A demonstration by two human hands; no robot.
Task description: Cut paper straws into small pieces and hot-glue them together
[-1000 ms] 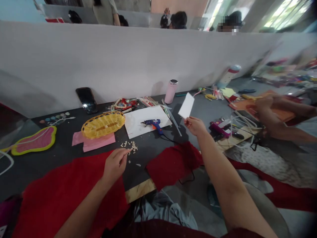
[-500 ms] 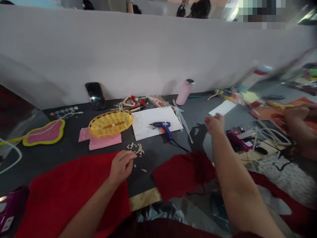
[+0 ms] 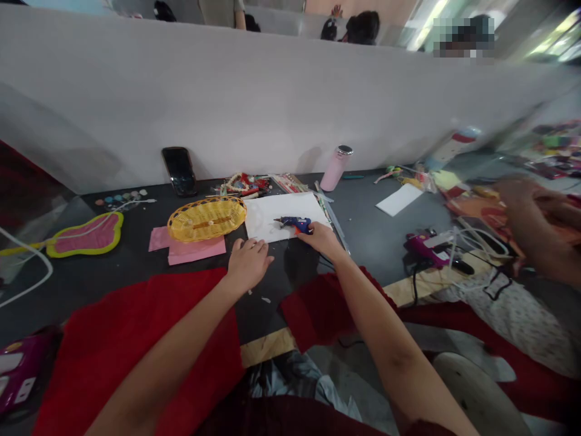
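Observation:
My right hand [image 3: 321, 237] has its fingers closed round the handle of a blue glue gun [image 3: 295, 224], which lies over a white sheet [image 3: 272, 209] with its nozzle pointing left. My left hand [image 3: 249, 261] rests palm down on the dark table, fingers apart, just below the sheet's left corner; it covers the spot where small pale pieces lay. Beyond it to the left, a yellow woven basket [image 3: 206, 219] sits on pink paper [image 3: 196, 249]. Red cloth [image 3: 149, 327] spreads under my left forearm, and a darker red cloth [image 3: 318, 306] lies near my right one.
A phone [image 3: 179, 171] leans on the white partition [image 3: 254, 103]. A pink bottle [image 3: 336, 168] stands behind the sheet. Another person's hands [image 3: 526, 200] are at the right, near a purple device [image 3: 431, 249] with cables. A pink and yellow paddle [image 3: 86, 236] lies at the left.
My right hand has come left from near the white card and taken hold of the glue gun. My left hand has moved slightly forward and right, over the small pale pieces, its fingers spreading.

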